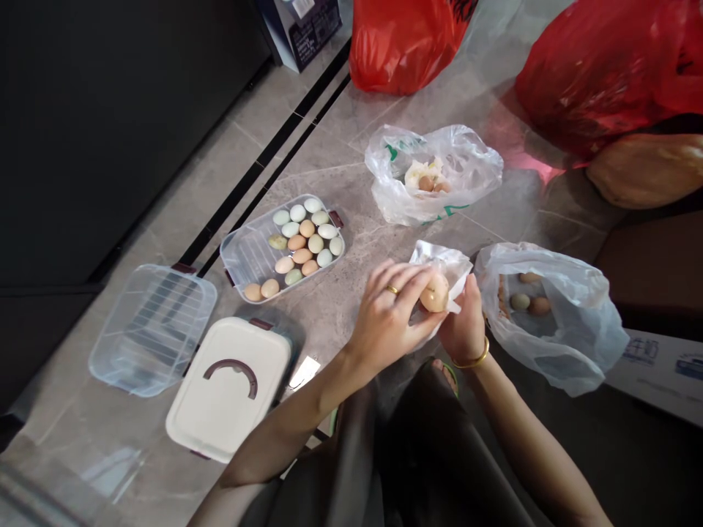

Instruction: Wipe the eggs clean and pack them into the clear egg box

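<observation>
My left hand [387, 311], with a ring on it, has its fingers closed around a light tan egg [435, 294]. A crumpled white tissue [439, 254] lies against the egg, and my right hand [464, 322] grips its right side; those fingers are partly hidden behind it. Just right of my hands a whitish plastic bag [576, 315] stands open with several eggs inside. To the left is a clear plastic egg container [242, 256], its right part filled with several green, white and brown eggs.
Beyond my hands sits another plastic bag [472, 157] holding brown eggs and crumpled paper. A clear container [154, 322] and a white handled lid [220, 417] lie at the left. Red bags [409, 44] and a printed box [313, 33] stand farther back.
</observation>
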### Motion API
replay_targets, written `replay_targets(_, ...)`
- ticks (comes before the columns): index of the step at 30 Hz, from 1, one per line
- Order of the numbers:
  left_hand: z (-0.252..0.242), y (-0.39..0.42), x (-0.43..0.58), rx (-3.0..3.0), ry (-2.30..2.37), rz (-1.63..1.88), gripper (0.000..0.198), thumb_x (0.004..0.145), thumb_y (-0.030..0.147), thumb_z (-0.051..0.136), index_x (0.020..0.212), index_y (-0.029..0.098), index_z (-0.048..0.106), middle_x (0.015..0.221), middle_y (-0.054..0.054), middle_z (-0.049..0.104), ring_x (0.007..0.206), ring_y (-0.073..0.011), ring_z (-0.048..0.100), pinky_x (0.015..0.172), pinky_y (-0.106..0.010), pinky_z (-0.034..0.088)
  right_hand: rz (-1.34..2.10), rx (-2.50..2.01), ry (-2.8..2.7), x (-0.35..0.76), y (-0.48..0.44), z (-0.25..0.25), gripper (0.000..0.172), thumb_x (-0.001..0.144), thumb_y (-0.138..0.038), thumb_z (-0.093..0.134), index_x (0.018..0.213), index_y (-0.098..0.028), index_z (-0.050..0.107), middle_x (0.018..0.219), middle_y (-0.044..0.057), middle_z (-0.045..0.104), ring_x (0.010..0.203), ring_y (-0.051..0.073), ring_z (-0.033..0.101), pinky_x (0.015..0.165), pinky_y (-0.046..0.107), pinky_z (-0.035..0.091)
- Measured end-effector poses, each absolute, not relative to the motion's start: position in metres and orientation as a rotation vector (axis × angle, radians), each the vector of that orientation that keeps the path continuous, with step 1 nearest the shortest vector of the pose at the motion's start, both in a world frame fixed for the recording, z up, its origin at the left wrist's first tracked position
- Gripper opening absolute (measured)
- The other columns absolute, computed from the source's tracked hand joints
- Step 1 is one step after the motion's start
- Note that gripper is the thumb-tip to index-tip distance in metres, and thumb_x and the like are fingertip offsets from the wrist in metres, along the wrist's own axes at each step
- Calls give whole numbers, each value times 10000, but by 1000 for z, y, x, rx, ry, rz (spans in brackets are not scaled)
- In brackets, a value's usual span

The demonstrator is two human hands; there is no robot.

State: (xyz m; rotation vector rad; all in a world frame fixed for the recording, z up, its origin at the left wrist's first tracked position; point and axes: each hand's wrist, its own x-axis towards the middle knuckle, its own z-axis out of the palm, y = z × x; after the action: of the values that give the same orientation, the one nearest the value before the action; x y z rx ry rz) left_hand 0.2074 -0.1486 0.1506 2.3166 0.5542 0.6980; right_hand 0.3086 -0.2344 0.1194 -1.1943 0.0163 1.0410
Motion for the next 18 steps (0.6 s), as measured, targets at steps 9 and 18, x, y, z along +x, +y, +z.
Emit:
replay_targets(9, 129, -155, 205, 2257, 488, 665, 434, 879, 199, 607, 1304, 156, 530, 1257, -119, 641, 1153, -219, 616, 985, -365, 529, 528, -1576, -806, 313, -239, 109, 402, 999, -423, 346, 1198, -223, 633, 1193, 70, 649, 1096, 196, 603, 945, 362, 491)
replay_targets(18, 131, -151, 204, 2464, 281, 506, 427, 903, 198, 573, 1309, 92, 493, 1257, -156, 605, 1169, -244, 578, 1003, -388, 517, 775, -1840, -652, 335, -234, 102, 554, 926, -610, 381, 619, -183, 554, 531, -3, 525, 527, 119, 505, 503, 250, 377)
